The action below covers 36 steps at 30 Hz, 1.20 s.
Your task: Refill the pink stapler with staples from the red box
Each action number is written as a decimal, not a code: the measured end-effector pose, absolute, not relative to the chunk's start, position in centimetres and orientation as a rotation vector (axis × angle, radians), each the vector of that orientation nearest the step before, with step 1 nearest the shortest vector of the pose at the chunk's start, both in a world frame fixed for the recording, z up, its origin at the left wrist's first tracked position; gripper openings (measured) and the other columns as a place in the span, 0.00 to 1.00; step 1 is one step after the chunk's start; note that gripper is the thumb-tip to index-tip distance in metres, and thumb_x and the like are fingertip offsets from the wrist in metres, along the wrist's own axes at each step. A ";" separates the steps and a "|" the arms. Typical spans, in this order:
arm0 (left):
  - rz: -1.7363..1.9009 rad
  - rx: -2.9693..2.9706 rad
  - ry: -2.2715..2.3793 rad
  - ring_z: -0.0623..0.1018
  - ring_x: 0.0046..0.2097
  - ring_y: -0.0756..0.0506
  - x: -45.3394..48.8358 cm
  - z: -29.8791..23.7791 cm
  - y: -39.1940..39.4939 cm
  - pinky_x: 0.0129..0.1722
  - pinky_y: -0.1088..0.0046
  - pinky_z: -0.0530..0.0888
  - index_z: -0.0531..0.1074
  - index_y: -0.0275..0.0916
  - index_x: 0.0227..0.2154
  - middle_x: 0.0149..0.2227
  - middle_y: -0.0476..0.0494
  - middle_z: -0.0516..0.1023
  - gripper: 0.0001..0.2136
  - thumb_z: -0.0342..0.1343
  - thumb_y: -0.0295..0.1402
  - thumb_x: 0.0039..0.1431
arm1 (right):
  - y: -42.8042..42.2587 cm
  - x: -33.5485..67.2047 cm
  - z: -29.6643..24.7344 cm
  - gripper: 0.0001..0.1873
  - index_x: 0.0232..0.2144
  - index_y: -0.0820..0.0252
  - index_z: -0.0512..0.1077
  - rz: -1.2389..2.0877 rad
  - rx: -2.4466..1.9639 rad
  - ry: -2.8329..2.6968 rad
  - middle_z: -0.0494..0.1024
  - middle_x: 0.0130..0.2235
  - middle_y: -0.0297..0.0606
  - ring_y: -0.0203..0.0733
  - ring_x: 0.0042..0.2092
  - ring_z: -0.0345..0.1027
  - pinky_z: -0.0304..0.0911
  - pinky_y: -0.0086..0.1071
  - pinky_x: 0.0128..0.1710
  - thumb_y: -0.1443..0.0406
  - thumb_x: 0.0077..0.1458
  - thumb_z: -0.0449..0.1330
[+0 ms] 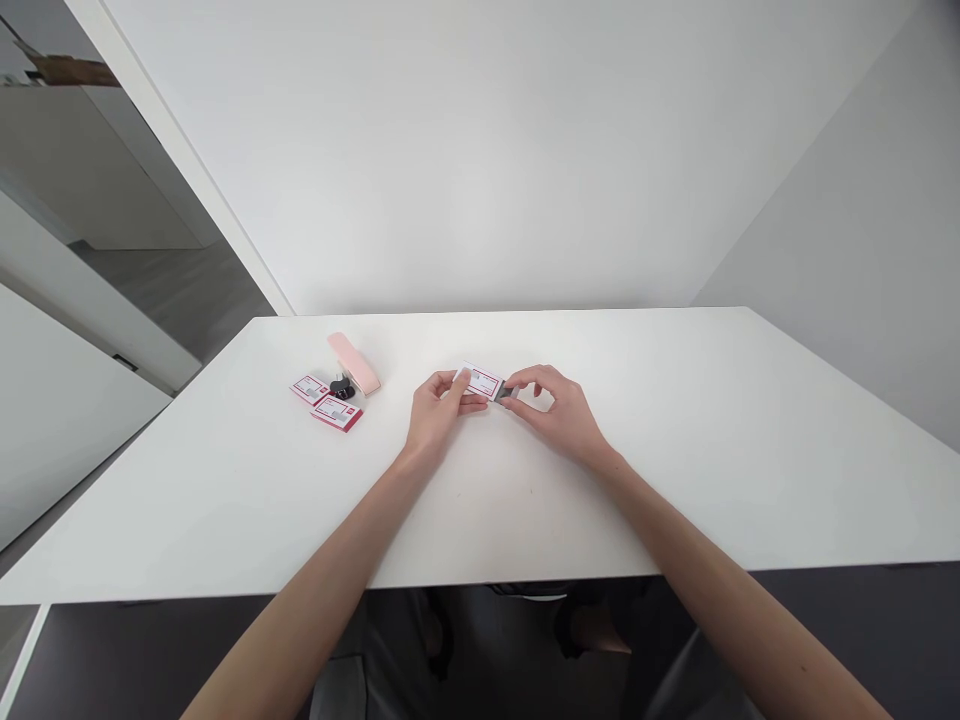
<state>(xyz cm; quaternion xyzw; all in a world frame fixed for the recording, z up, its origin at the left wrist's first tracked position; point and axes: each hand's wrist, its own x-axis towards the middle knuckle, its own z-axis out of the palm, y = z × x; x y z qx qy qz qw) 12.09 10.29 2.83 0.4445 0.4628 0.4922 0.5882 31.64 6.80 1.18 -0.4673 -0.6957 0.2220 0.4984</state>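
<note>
My left hand (pixel 439 408) holds a white card with a red border (pixel 481 381), its thumb on top and its fingers underneath. At the card's right end is a small dark grey clip-like piece (pixel 507 393), pinched between the thumb and forefinger of my right hand (pixel 559 405). My right fingertips partly cover this piece, so I cannot tell its exact kind. Both hands are just above the middle of the white table (pixel 480 520).
To the left on the table lie two more red-and-white cards or small stacks, one farther (pixel 310 389) and one nearer (pixel 337 412). Small black clips (pixel 342 387) sit beside them, next to a pink stapler (pixel 354 362). A white wall (pixel 480 150) rises behind the table.
</note>
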 end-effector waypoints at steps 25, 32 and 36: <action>0.917 0.900 0.788 0.86 0.43 0.44 11.9 3.0 10.2 0.61 0.53 0.76 0.68 0.37 0.58 0.47 0.35 0.85 0.17 0.60 0.30 0.69 | 7.5 32.4 1.5 0.25 0.44 0.55 0.75 1.183 -1.179 -1.223 0.73 0.32 0.31 0.34 0.27 0.65 0.66 0.33 0.28 0.43 0.58 0.66; 0.859 1.014 0.751 0.86 0.46 0.42 12.0 2.7 9.9 0.63 0.49 0.74 0.71 0.36 0.59 0.52 0.34 0.82 0.17 0.59 0.31 0.70 | 7.3 32.8 1.8 0.25 0.50 0.53 0.80 1.278 -1.119 -1.190 0.68 0.30 0.30 0.33 0.25 0.57 0.63 0.32 0.26 0.44 0.60 0.66; 0.831 1.103 0.729 0.85 0.48 0.41 12.0 2.4 9.9 0.64 0.48 0.73 0.68 0.37 0.62 0.52 0.34 0.83 0.20 0.58 0.33 0.70 | 7.1 32.8 1.5 0.31 0.59 0.52 0.77 1.229 -1.208 -1.285 0.58 0.23 0.25 0.35 0.24 0.57 0.62 0.33 0.30 0.43 0.62 0.63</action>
